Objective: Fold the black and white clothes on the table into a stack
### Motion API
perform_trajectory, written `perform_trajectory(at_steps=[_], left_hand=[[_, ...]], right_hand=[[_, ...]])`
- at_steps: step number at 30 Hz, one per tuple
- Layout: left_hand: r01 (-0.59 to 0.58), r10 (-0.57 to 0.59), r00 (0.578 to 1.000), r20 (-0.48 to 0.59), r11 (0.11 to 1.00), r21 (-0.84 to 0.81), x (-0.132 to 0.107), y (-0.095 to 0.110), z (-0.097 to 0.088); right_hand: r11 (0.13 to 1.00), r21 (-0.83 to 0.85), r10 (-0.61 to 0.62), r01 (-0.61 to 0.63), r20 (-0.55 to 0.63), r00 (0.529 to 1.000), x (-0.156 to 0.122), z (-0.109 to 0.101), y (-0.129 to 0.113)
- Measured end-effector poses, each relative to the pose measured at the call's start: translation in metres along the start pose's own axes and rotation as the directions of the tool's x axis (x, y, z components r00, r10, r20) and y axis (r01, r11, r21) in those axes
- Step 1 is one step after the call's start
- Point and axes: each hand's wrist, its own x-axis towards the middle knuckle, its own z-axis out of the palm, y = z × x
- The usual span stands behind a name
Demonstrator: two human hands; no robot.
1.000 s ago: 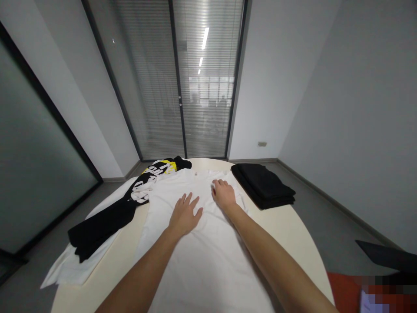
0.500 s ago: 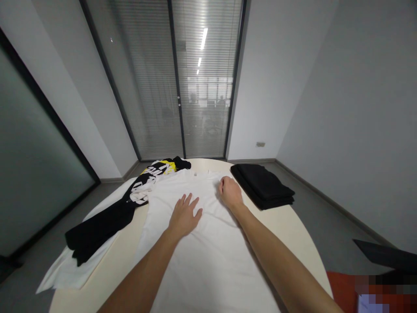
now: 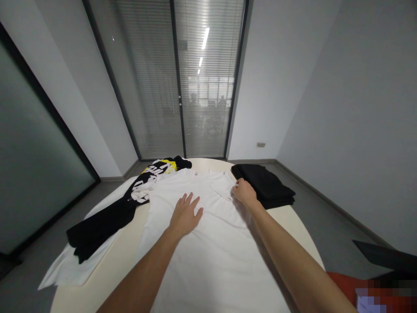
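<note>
A white T-shirt (image 3: 208, 256) lies spread over the table, its collar at the far end. My left hand (image 3: 186, 215) rests flat on its middle, fingers apart. At the shirt's upper right, my right hand (image 3: 245, 191) is closed on the sleeve edge, fingertips pinched on the fabric. Just beyond that hand sits a folded black garment stack (image 3: 267, 184). A crease runs across the shirt beside the right fingers.
Black clothing with white and yellow print (image 3: 107, 224) lies along the left of the round table (image 3: 308, 230), over another white cloth (image 3: 70, 271) that hangs past the edge. A dark flat object (image 3: 384, 254) and something red (image 3: 342, 282) are at lower right.
My right hand has moved to the right, drawing the shirt's sleeve side outward toward the black stack. My left hand has stayed in place on the shirt.
</note>
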Motion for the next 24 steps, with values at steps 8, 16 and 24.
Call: perform_trajectory(at_steps=[8, 16, 24], left_hand=[[0.003, -0.003, 1.0, -0.003, 1.0, 0.024, 0.0, 0.001, 0.0], [0.0, 0.0, 1.0, -0.002, 1.0, 0.016, 0.0, 0.0, 0.002], [-0.011, 0.011, 1.0, 0.011, 1.0, 0.012, 0.001, 0.001, -0.001]], right_hand=[[0.995, -0.084, -0.035, 0.046, 0.134, 0.99, -0.005, -0.015, 0.02], [0.979, -0.199, -0.03, 0.047, 0.086, 0.996, -0.016, -0.013, 0.011], [0.981, -0.173, -0.084, 0.089, 0.036, 0.996, 0.012, -0.006, -0.007]])
